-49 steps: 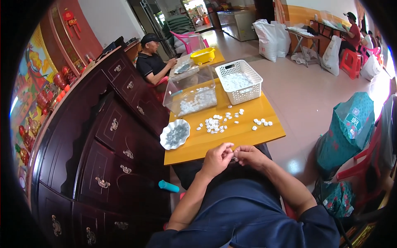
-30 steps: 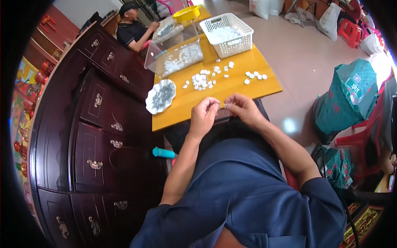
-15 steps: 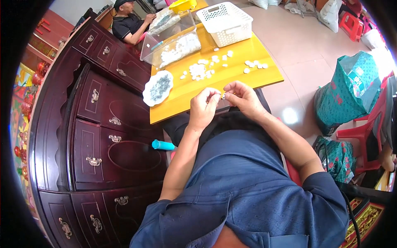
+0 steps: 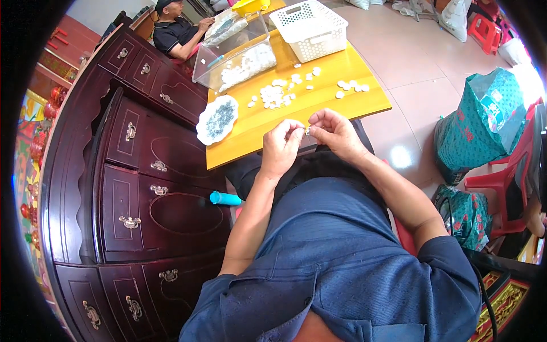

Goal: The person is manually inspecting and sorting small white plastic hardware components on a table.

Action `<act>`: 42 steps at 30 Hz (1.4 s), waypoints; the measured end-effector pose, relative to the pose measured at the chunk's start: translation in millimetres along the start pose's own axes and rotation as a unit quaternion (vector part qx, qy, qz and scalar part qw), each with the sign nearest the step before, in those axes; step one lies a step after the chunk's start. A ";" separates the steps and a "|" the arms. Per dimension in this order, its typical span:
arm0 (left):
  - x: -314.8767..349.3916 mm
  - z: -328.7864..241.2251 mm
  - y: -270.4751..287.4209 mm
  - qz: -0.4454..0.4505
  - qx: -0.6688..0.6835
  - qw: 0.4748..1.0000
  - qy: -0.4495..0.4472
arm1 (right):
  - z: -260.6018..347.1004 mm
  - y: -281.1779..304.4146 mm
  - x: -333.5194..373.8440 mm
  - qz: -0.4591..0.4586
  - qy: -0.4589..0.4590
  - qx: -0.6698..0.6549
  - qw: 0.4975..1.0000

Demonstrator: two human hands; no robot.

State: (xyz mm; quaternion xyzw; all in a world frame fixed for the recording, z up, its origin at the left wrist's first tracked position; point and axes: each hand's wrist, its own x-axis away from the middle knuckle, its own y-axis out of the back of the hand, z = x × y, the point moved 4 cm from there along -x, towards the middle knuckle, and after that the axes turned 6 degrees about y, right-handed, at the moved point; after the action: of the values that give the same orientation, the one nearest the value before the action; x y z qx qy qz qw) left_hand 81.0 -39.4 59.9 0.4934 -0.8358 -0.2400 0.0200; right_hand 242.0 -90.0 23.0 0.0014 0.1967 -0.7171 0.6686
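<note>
My left hand (image 4: 282,147) and my right hand (image 4: 336,137) meet just off the near edge of the yellow table (image 4: 245,142). Thumb and fingers of the right pinch a small white piece (image 4: 308,131), too small to make out fully. The left fingertips are pressed together close against it; what they grip, if anything, is hidden. Ahead on the table lies a loose pile of small white round pieces (image 4: 273,96), with another group (image 4: 352,86) to its right. A white scalloped dish (image 4: 203,128) holds many tiny dark grey bits.
A clear plastic bin (image 4: 205,71) of white pieces and a white perforated basket (image 4: 319,48) stand farther back. Dark wooden drawers (image 4: 131,194) line the left, with a turquoise bottle (image 4: 225,198) beside them. Teal bags (image 4: 473,125) are at right. Another person (image 4: 176,34) sits beyond the table.
Both hands keep nearly the same pose, fingertips together. The right hand has shifted up very slightly. The whole view has moved a little; the pieces on the table look unchanged.
</note>
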 end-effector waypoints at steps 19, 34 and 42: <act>0.6 -3.7 -2.1 -0.022 0.007 1.000 0.004 | -1.8 0.9 -0.6 -0.003 0.018 -0.015 1.000; -5.3 5.0 0.6 -0.010 0.037 0.999 0.035 | -2.7 -2.1 -2.2 -0.039 0.043 -0.015 0.998; -12.4 1.3 16.2 -0.012 0.074 0.993 0.096 | -3.8 5.2 -4.0 -0.050 0.029 -0.040 0.998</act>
State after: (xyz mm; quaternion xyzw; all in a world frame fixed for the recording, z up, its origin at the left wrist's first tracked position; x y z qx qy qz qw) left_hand 73.8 -22.1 68.1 0.5244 -0.8395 -0.1291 0.0604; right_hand 246.4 -85.3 19.1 -0.0139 0.2446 -0.7406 0.6257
